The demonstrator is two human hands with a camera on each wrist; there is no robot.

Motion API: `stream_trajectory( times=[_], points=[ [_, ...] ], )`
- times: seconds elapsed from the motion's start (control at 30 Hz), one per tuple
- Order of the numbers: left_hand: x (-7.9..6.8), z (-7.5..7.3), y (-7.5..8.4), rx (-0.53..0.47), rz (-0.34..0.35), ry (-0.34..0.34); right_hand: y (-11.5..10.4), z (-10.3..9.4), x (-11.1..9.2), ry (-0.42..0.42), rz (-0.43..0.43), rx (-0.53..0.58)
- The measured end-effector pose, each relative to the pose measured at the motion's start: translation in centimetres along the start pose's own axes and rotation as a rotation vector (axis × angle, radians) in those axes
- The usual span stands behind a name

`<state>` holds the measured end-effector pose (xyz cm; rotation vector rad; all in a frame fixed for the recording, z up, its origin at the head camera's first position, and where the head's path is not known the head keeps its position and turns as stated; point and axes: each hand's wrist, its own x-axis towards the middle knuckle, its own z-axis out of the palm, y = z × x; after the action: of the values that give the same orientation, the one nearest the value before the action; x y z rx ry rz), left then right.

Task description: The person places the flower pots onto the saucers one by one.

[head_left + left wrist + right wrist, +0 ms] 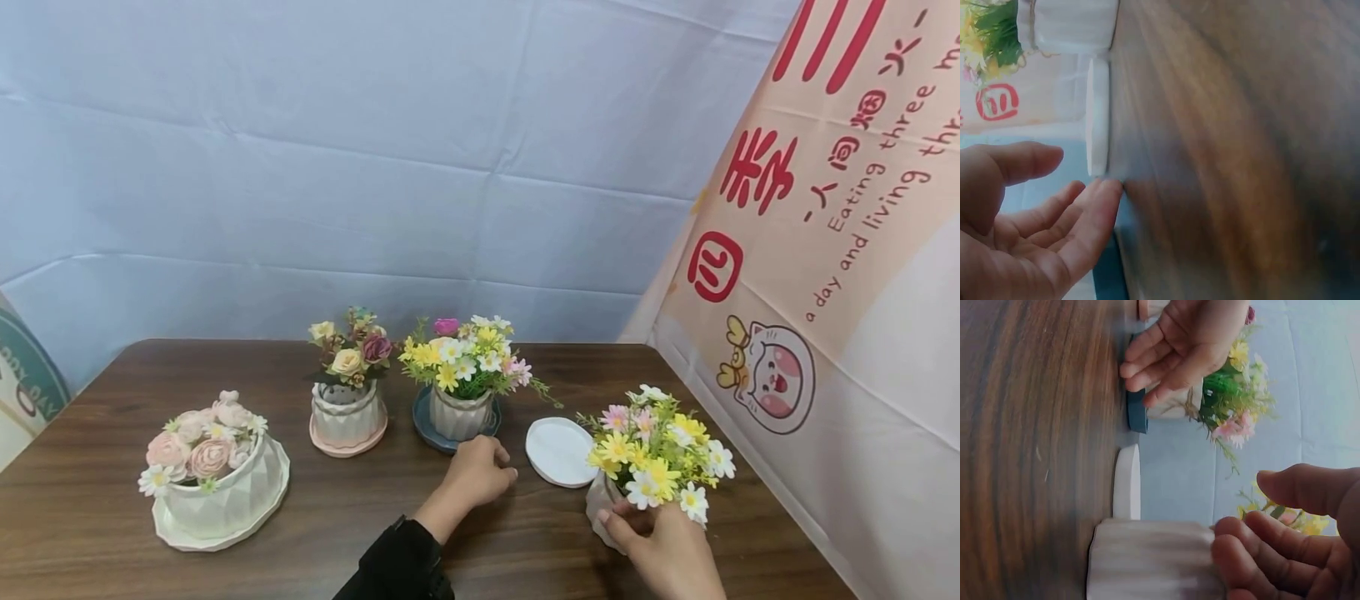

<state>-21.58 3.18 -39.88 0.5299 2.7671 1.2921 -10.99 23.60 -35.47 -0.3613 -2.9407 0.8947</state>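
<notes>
My right hand (663, 542) is at a pale fluted flowerpot (1154, 559) of yellow, white and pink artificial daisies (656, 450) at the table's right. In the right wrist view its fingertips (1235, 547) come right to the pot's upper end, and the thumb stands apart from them. Left of it, my left hand (477, 473) hovers low over the table with loosely bent fingers and nothing in them. It is just in front of a dark blue saucer (431, 429) bearing a similar flowerpot (461, 415). A white saucer (558, 452) lies between the hands, bare on top.
Farther left, a pot of cream and purple roses (348, 408) stands on a pink saucer (330, 446). A wide white pot with pale pink flowers (217, 492) sits on a white scalloped saucer (277, 492). Cloth hangings (375, 167) border the wooden table (337, 508).
</notes>
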Motion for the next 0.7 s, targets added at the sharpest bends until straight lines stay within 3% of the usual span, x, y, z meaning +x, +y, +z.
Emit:
stream_trajectory(
  times=[0.3,0.7],
  points=[
    [0.4,0.6,0.5,-0.046,-0.026,-0.004,1.5,-0.9,-0.5,0.068,0.020,0.008],
    [1.0,1.3,1.1,-0.072,-0.062,0.000,4.0,-2.8,-0.3,0.029,0.108,-0.044]
  ],
)
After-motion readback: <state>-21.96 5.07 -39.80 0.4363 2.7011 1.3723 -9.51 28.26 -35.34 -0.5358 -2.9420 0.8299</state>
